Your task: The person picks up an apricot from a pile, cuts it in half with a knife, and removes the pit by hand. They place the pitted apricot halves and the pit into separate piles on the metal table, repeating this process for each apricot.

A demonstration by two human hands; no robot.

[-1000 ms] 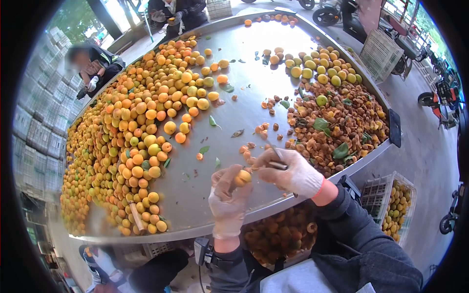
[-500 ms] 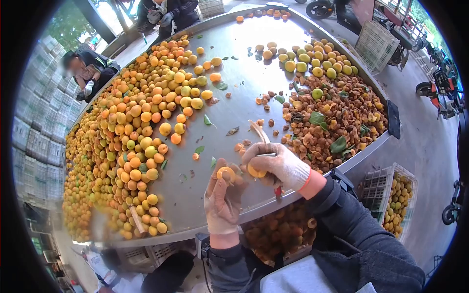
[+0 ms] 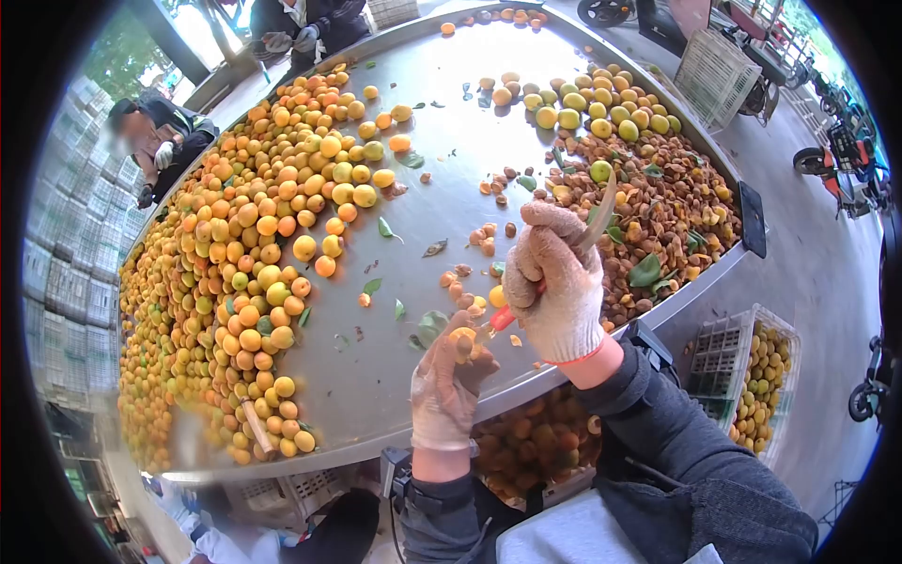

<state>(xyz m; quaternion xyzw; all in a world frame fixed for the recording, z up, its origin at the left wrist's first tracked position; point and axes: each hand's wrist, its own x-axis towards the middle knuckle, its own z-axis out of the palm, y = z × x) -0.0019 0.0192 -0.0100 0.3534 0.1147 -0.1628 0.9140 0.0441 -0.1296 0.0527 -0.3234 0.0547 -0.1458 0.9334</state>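
My left hand (image 3: 449,381), in a stained white glove, is closed on a cut apricot (image 3: 461,338) just above the table's near edge. My gloved right hand (image 3: 559,277) grips a curved knife (image 3: 604,209). Its pale blade points up past my fingers. The red lower end of the knife slants down to the apricot, with its narrow tip right at the fruit. Beside my right hand is a yellow apricot piece (image 3: 497,296). Small brown pits (image 3: 460,289) and a green leaf (image 3: 432,326) lie behind my left hand.
Whole apricots (image 3: 272,226) heap along the metal table's (image 3: 413,254) left side. Pits and scraps (image 3: 667,207) pile at right, below greener fruit (image 3: 611,99). A phone (image 3: 752,218) rests on the right rim. A fruit-filled crate (image 3: 723,367) stands below. Another person (image 3: 174,141) is at left.
My right hand has turned, swinging the blade upward and bringing the red end down to the fruit in my left hand. The yellow piece at my right fingers now shows beside that hand.
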